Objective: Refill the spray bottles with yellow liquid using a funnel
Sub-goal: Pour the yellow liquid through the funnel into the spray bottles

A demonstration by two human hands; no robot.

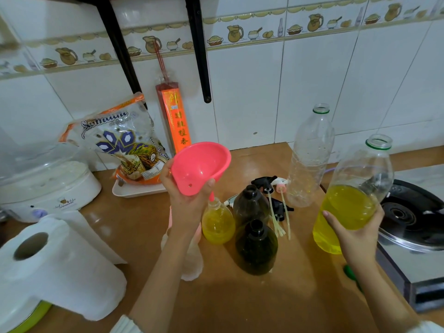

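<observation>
Currently, a person is standing at a brown countertop point(134, 239), working over a small cluster of uncapped spray bottles near its middle. Their left hand point(186, 195) is gripping a pink funnel point(200, 167) by its rim, tilted, with its spout just above or at the neck of a clear spray bottle point(218, 223) that is already holding yellow liquid. Their right hand point(355, 233) is cradling a large clear bottle point(353, 200), roughly half full of the yellow liquid, toward the countertop's right edge beside a gas stove point(413, 217). Two dark spray bottles point(255, 246) are waiting empty-looking just right of the filled one, with detached trigger heads point(266, 185) lying behind them. To do this step well, the funnel probably wants seating upright in the next dark bottle's neck before any tipping, then a slow, thin pour, watching the level.
</observation>
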